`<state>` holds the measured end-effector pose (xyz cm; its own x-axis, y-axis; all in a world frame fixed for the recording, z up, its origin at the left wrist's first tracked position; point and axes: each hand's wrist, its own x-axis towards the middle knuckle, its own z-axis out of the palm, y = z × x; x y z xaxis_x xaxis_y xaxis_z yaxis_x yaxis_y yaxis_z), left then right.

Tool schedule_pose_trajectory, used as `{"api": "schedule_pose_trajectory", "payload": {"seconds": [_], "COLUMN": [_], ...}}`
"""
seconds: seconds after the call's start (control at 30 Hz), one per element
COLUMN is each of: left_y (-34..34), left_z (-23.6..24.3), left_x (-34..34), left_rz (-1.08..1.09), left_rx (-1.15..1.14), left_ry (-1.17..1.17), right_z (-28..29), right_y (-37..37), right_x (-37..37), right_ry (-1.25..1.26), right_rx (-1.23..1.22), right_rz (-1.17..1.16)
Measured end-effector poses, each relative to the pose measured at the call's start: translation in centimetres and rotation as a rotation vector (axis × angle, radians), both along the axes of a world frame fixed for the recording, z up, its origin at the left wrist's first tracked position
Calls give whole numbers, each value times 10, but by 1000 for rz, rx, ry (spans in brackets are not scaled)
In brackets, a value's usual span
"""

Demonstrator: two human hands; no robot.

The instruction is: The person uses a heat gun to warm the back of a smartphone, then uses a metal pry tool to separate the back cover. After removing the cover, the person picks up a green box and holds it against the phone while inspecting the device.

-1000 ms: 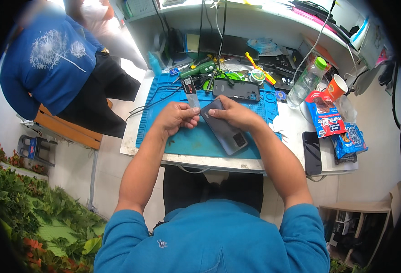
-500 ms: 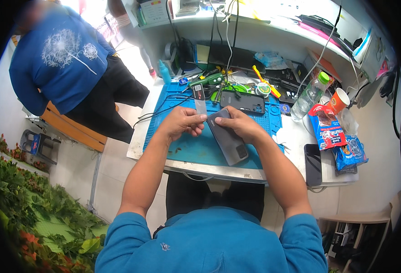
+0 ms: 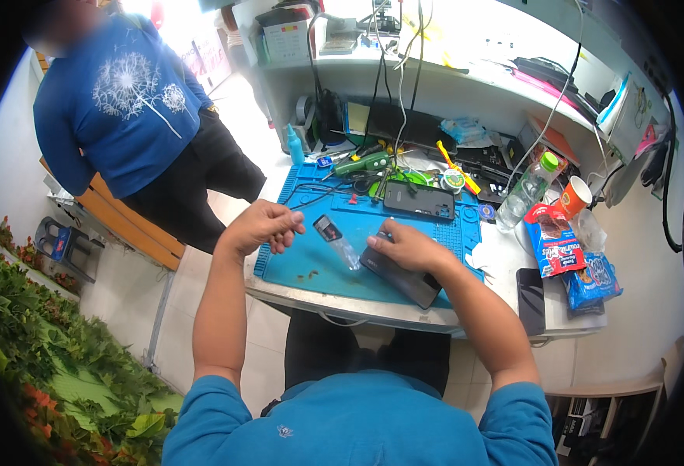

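The right hand (image 3: 404,247) grips a phone (image 3: 413,286) at the blue mat (image 3: 299,268) while the left hand (image 3: 263,227), curled, any pinch unclear, is near a clear strip (image 3: 340,247), apparently mid-handling, where lifting the strip would call for a fingertip pinch.

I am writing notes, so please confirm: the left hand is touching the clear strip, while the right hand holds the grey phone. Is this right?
No: the left hand is not touching the clear strip; the head view shows a gap between them. The right hand does hold the grey phone.
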<state>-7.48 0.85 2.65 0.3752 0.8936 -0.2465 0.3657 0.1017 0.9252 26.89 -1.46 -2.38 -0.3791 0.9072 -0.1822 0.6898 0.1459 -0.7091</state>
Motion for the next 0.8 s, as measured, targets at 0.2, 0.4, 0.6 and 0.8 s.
{"api": "schedule_pose_trajectory", "payload": {"seconds": [0.2, 0.4, 0.6, 0.8], "left_y": [1, 16, 31, 71], "left_z": [3, -3, 8, 8], "left_x": [-1, 10, 43, 156], "left_rz": [81, 153, 83, -155], "left_rx": [83, 175, 373, 750], "left_ry": [-68, -135, -224, 52], "right_z": [10, 0, 3, 5], "right_y": [-2, -19, -36, 63], "right_x": [-17, -15, 12, 74], "right_ry": [-97, -222, -114, -154], "right_rx": [162, 536, 665, 734], "right_rz": [146, 155, 13, -407]}}
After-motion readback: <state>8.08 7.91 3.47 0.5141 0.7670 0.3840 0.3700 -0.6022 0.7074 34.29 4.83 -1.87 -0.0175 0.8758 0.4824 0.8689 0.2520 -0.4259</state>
